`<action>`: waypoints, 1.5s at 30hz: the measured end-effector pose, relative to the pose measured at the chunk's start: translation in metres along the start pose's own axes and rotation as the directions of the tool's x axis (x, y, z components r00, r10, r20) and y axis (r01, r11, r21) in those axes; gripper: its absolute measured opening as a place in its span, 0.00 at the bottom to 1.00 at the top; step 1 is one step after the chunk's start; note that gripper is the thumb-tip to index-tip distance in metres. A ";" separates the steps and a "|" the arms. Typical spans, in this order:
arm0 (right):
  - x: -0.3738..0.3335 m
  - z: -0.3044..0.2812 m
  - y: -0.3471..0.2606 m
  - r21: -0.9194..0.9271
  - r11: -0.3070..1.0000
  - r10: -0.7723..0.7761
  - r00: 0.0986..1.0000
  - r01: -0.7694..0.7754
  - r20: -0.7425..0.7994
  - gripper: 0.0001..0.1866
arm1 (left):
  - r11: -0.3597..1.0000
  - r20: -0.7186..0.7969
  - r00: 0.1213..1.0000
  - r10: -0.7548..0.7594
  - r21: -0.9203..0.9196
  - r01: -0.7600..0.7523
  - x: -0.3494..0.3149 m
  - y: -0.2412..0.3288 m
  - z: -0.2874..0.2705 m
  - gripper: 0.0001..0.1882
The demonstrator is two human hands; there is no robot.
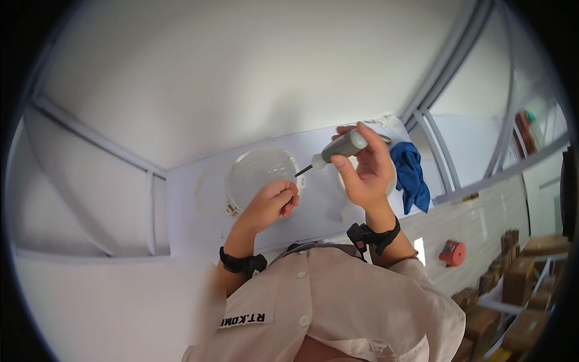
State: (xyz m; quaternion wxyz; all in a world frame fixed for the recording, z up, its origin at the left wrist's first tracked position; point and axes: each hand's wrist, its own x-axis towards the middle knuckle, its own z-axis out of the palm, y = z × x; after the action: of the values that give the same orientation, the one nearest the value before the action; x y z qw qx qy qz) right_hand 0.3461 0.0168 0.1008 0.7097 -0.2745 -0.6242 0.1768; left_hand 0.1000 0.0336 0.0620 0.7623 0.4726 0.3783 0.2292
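My right hand (371, 181) is wrapped round a grey cordless screwdriver (345, 147), tilted so that its dark bit points down and left toward my left hand. My left hand (272, 205) is closed over the near right edge of a round white housing (256, 172) with a pale, glossy top. The fingertips are pressed together; what they hold, if anything, is too small to make out. A gap shows between the bit's tip and my left fingers. Behind my right hand sits a second round white part (392, 183), mostly covered.
The white table (184, 199) stands against a pale wall. A blue cloth (411, 178) hangs over its right edge. A thin cream ring (199, 193) lies left of the housing. Grey metal frame bars (443, 154) rise on the right. Beyond are a red roll (453, 253) and cardboard boxes (518, 280).
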 end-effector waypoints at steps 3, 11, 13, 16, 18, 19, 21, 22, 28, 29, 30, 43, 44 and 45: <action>-0.009 -0.004 -0.011 -0.077 0.997 -0.021 0.999 0.019 -0.026 0.34 | 0.999 0.014 1.000 -0.007 -0.041 0.008 0.002 -0.007 0.004 0.09; -0.046 -0.055 -0.043 -0.305 0.951 0.021 0.995 -0.051 -0.100 0.36 | 0.980 0.214 0.974 0.069 -0.197 -0.027 0.034 -0.026 0.020 0.07; -0.051 -0.073 -0.046 -0.334 0.941 0.016 0.992 -0.057 -0.124 0.36 | 0.982 0.227 0.971 -0.076 0.185 0.034 0.044 -0.030 0.037 0.07; -0.054 -0.104 -0.048 -0.344 0.937 0.009 0.990 -0.058 -0.144 0.37 | 0.848 0.238 0.961 -0.142 0.529 -0.006 0.068 -0.042 0.064 0.07; -0.051 -0.128 -0.050 -0.342 0.937 0.021 0.989 -0.071 -0.146 0.37 | 0.774 0.214 0.967 -0.134 0.632 -0.033 0.090 -0.056 0.085 0.07; -0.049 -0.140 -0.049 -0.329 0.941 0.028 0.986 -0.082 -0.165 0.36 | 0.746 0.180 0.976 -0.125 0.665 -0.028 0.105 -0.061 0.095 0.06; -0.044 -0.162 -0.046 -0.295 0.951 0.045 0.983 -0.096 -0.176 0.33 | 0.707 0.106 0.993 -0.046 0.706 -0.043 0.131 -0.073 0.120 0.06; -0.046 -0.174 -0.046 -0.298 0.949 0.052 0.984 -0.101 -0.169 0.33 | 0.689 0.067 0.998 0.015 0.722 -0.059 0.141 -0.080 0.132 0.05; -0.047 -0.231 -0.021 -0.247 0.962 0.105 0.993 -0.116 -0.060 0.32 | 0.625 -0.004 0.936 0.351 0.746 -0.231 0.202 -0.114 0.186 0.09; -0.048 -0.238 -0.015 -0.250 0.960 0.119 0.992 -0.123 -0.034 0.32 | 0.635 -0.020 0.919 0.394 0.728 -0.256 0.207 -0.115 0.194 0.09; -0.048 -0.245 -0.009 -0.263 0.958 0.115 0.993 -0.113 -0.007 0.32 | 0.642 -0.043 0.921 0.387 0.730 -0.235 0.211 -0.114 0.199 0.09; -0.035 -0.266 0.028 -0.222 0.941 0.282 0.953 -0.254 0.107 0.33 | 0.378 -0.106 0.810 0.577 0.913 -0.151 0.242 -0.145 0.197 0.11; -0.036 -0.265 0.030 -0.202 0.946 0.276 0.957 -0.254 0.089 0.32 | 0.366 -0.095 0.812 0.576 0.918 -0.152 0.244 -0.145 0.199 0.10; -0.036 -0.266 0.032 -0.183 0.950 0.271 0.960 -0.254 0.071 0.32 | 0.375 -0.092 0.825 0.558 0.915 -0.152 0.246 -0.145 0.200 0.10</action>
State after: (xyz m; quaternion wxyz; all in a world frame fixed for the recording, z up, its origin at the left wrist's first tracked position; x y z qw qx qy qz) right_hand 0.6045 -0.0244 0.0338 0.6232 -0.4065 -0.6280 0.2280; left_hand 0.4070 0.0329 -0.1031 0.2458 0.8103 0.4688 0.2514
